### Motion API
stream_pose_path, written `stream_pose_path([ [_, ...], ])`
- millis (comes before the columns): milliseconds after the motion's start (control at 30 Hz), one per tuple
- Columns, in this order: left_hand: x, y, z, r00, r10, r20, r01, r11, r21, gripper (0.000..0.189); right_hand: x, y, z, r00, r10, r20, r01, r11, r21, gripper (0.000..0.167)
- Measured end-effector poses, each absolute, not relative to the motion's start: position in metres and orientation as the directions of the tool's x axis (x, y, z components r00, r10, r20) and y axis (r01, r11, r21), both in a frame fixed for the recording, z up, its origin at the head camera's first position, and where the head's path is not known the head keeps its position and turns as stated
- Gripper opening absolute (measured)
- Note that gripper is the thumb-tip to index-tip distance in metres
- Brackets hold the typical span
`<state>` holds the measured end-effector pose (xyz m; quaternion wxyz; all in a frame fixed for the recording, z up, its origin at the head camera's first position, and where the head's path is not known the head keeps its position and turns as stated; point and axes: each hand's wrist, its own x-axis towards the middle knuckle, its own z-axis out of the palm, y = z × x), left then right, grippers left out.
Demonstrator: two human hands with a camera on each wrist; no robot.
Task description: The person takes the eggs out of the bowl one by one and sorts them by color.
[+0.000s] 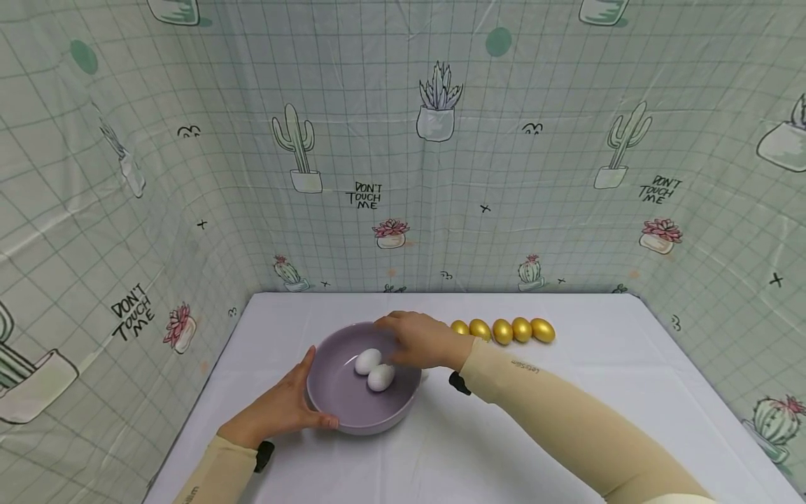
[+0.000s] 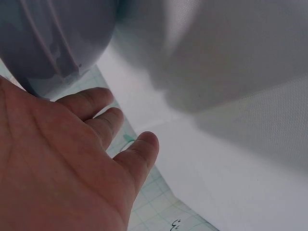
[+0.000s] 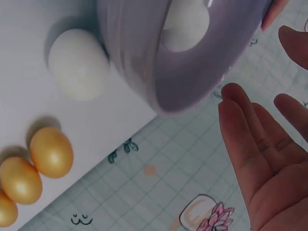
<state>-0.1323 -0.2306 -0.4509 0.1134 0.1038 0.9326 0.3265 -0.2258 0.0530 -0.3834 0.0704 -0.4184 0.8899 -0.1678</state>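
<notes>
A light purple bowl [image 1: 336,402] stands on the white table with two white eggs [image 1: 380,378] lying inside it. My left hand [image 1: 286,402] holds the bowl at its left side, thumb at the near rim and fingers along the outer wall. Over the bowl's right rim reaches my right hand [image 1: 428,339]; the right wrist view shows its fingers [image 3: 240,139] spread loosely with nothing between them. Outside the bowl, close to its wall, rests another white egg [image 3: 79,65], mostly hidden behind the right hand and bowl in the head view.
Several golden eggs [image 1: 502,331] lie in a row at the back, right of the bowl, partly behind the right hand. The white tabletop [image 1: 390,469] ends at a cactus-print cloth [image 1: 352,252] hung behind and at both sides.
</notes>
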Motion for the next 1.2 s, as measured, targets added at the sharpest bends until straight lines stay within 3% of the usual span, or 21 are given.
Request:
stream_pose_path([
  [467, -0.132, -0.230, -0.449, -0.949, 0.278, -0.149, 0.120, 0.754, 0.646, 0.137, -0.220, 0.031, -0.411, -0.660, -0.741, -0.121, -0.678, 0.657, -0.330, 0.056],
  [1200, -0.132, -0.231, -0.452, -0.954, 0.260, -0.149, 0.112, 0.770, 0.628, 0.140, -0.213, 0.025, -0.429, -0.628, -0.774, -0.076, -0.752, 0.629, -0.197, 0.048],
])
